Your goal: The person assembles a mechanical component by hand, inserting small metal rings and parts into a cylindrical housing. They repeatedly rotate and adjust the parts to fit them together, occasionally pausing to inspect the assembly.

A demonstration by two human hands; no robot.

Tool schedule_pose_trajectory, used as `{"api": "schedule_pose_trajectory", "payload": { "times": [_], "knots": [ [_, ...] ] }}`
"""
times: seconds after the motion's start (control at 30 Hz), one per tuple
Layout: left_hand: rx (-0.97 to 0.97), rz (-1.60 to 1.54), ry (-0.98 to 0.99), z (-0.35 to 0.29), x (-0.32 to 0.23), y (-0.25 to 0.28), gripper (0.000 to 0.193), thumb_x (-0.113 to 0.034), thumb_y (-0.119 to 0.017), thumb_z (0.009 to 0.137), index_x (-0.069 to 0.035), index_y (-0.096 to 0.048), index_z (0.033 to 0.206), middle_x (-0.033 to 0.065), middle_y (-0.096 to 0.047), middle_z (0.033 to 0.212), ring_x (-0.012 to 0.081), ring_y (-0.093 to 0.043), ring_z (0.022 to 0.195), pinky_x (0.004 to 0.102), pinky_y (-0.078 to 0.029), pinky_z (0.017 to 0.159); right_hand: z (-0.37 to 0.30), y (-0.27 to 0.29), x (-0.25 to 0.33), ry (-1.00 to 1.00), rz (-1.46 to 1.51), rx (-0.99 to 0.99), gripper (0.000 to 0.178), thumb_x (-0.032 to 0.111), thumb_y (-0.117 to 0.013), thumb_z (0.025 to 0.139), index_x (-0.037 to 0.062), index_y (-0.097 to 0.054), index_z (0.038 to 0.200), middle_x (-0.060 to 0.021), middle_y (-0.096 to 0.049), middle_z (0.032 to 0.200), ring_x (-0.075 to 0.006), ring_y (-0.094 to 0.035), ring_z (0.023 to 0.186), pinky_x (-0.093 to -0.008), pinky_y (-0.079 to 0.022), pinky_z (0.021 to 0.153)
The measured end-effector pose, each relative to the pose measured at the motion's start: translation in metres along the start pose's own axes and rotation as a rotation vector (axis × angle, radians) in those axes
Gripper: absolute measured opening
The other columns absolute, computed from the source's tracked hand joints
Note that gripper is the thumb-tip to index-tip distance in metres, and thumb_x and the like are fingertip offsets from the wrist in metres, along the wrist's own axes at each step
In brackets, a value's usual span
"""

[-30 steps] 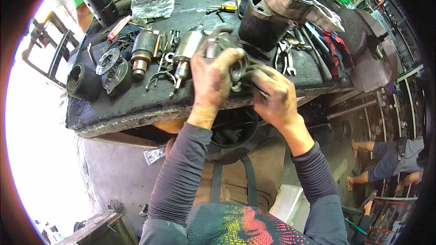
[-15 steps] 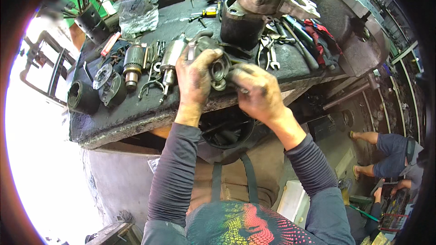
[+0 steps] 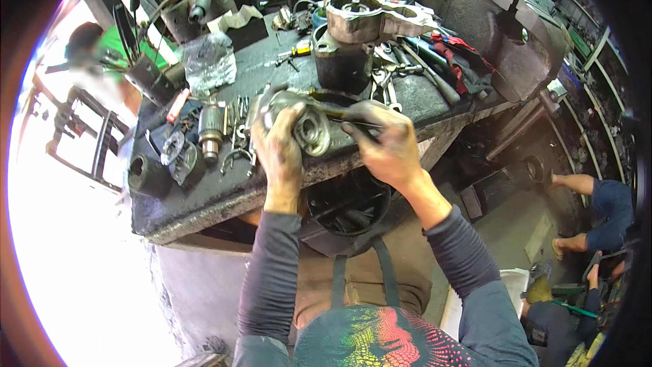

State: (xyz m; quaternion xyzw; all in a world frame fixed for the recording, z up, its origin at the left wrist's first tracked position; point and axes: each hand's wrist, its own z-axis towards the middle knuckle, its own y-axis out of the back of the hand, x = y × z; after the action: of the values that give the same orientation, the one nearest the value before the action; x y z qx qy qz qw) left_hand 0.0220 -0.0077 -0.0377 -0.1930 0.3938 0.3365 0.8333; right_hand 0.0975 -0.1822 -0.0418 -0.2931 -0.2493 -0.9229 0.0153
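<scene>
My left hand [image 3: 280,146] is closed round a grey cast-metal housing [image 3: 312,132] with a round, ringed opening, held above the bench's front edge. Just right of it, my right hand [image 3: 388,141] is closed, its fingers by the housing's rim. A thin dark strip or tool shows blurred at those fingers; its kind cannot be made out. To the left of the housing lie a copper-ended armature [image 3: 210,130], a metal fork lever [image 3: 236,158], a round flat metal plate [image 3: 172,148] and a dark hollow cylinder [image 3: 149,175].
Behind my hands a black metal cylinder [image 3: 339,68] carries another cast housing [image 3: 353,24]. Wrenches [image 3: 388,88], a red cloth [image 3: 456,61] and a large curved metal cover [image 3: 506,44] lie to the right. A clear plastic bag [image 3: 208,64] is at the left. Two people are at far right.
The housing has turned so its ringed opening shows more fully. My right hand has shifted slightly, and a thin dark thing now shows at its fingers. The whole view has swung a little.
</scene>
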Motion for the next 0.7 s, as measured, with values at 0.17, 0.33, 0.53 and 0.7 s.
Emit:
{"api": "schedule_pose_trajectory", "payload": {
  "times": [0.17, 0.33, 0.53, 0.7],
  "knots": [
    [0.46, 0.48, -0.538, -0.008, -0.025, 0.001, 0.067, -0.006, -0.084, 0.074, -0.017, -0.066, 0.138, 0.0194, -0.061, 0.139, 0.0322, -0.062, 0.124, 0.0417, -0.05, 0.108, -0.037, 0.04, 0.009, -0.355, 0.294, -0.188, 0.009, 0.006, -0.075, 0.096, -0.001, -0.075, 0.102, -0.0048, -0.076, 0.094, -0.0101, -0.067, 0.083, -0.0276, -0.055, 0.077],
    [0.919, 0.833, -0.551, 0.0, -0.023, 0.0, 0.093, -0.015, -0.091, 0.057, -0.034, -0.063, 0.143, 0.0226, -0.052, 0.152, 0.0434, -0.05, 0.141, 0.0551, -0.039, 0.121, -0.079, 0.063, 0.001, -0.492, 0.4, -0.315, 0.007, 0.003, -0.074, 0.097, -0.0017, -0.073, 0.102, -0.0036, -0.074, 0.096, -0.0093, -0.066, 0.087, -0.0244, -0.052, 0.078],
    [0.099, -0.07, 0.021, -0.032, -0.016, -0.014, 0.049, -0.004, -0.077, 0.093, 0.001, -0.057, 0.138, 0.0119, -0.057, 0.136, 0.0227, -0.052, 0.13, 0.0382, -0.041, 0.113, -0.096, 0.057, 0.015, -0.614, 0.586, -0.339, 0.008, 0.003, -0.07, 0.1, -0.003, -0.072, 0.105, -0.0024, -0.072, 0.095, -0.008, -0.064, 0.081, -0.022, -0.051, 0.074],
    [-0.291, 0.294, -0.06, -0.079, -0.007, -0.001, 0.05, -0.014, -0.074, 0.1, 0.002, -0.042, 0.136, 0.0128, -0.047, 0.134, 0.0236, -0.048, 0.125, 0.0402, -0.037, 0.114, -0.081, 0.006, 0.032, -0.716, 0.9, -0.225, 0.008, 0.001, -0.068, 0.099, 0.0012, -0.074, 0.105, -0.0006, -0.072, 0.095, -0.0076, -0.065, 0.085, -0.0243, -0.055, 0.075]
  ]
}}
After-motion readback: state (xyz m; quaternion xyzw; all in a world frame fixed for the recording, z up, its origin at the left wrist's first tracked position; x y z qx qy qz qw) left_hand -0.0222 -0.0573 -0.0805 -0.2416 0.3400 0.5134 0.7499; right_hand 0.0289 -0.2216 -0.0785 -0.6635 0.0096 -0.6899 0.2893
